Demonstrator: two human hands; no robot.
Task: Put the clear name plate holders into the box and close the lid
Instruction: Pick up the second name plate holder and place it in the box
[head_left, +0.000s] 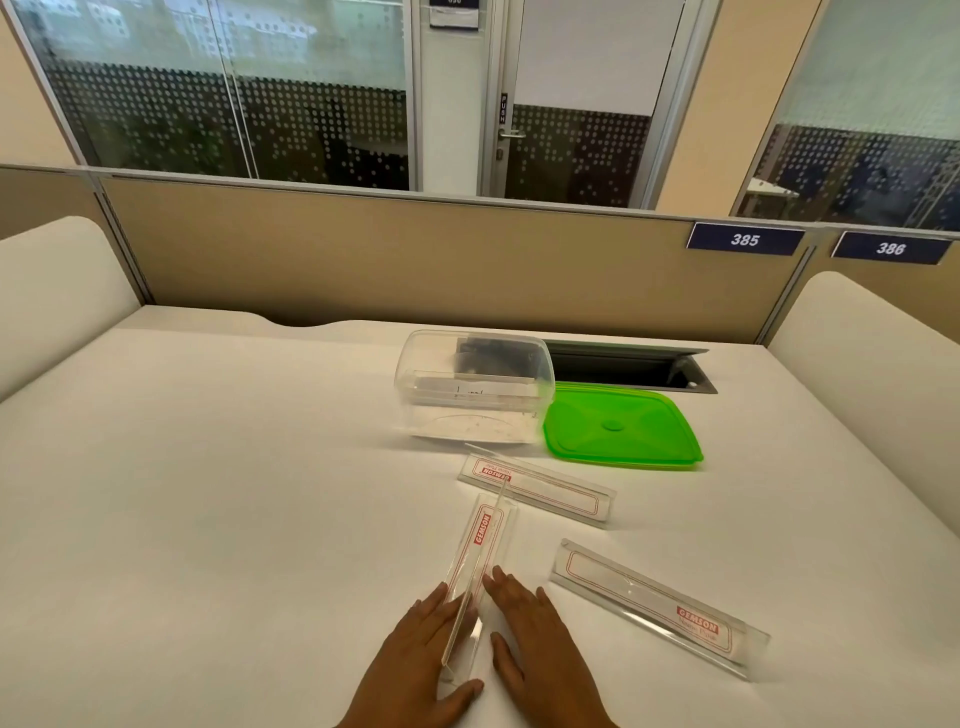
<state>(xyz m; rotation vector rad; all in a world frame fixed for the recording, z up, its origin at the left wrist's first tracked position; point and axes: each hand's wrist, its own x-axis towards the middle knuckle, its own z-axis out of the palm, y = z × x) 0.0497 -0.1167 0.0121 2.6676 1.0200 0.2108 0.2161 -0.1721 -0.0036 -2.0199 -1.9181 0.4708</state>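
Note:
A clear plastic box (475, 395) stands open at the middle back of the white table, with its green lid (621, 428) lying flat to its right. Three clear name plate holders with red print lie in front of the box. One holder (480, 561) points away from me, and my left hand (415, 660) and my right hand (540, 644) press flat against its near end from either side. A second holder (540, 486) lies just in front of the box. The third holder (660, 605) lies at an angle to the right.
A dark cable slot (631, 366) is sunk into the table (208, 493) behind the lid. A beige partition (415, 260) with number signs closes the back. Padded white side panels rise at left (57, 291) and right (872, 364).

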